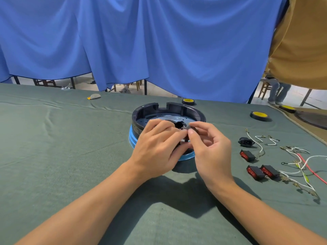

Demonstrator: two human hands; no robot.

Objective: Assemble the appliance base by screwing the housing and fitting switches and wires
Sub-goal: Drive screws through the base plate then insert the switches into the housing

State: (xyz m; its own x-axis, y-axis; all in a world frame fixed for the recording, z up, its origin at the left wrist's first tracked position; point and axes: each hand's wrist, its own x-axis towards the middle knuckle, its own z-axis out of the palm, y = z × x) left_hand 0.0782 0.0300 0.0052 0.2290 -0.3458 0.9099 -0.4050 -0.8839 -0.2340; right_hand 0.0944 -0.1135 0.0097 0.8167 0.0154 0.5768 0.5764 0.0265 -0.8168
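We see both forearms reaching over the desk (70, 138), meeting above the near rim of the round black housing (192, 112) at mid-desk. The left hand (155, 147) and right hand (210, 149) curl their fingers, pinching a small grey part (188, 127) together. The red switches (247, 155) lie to the right.
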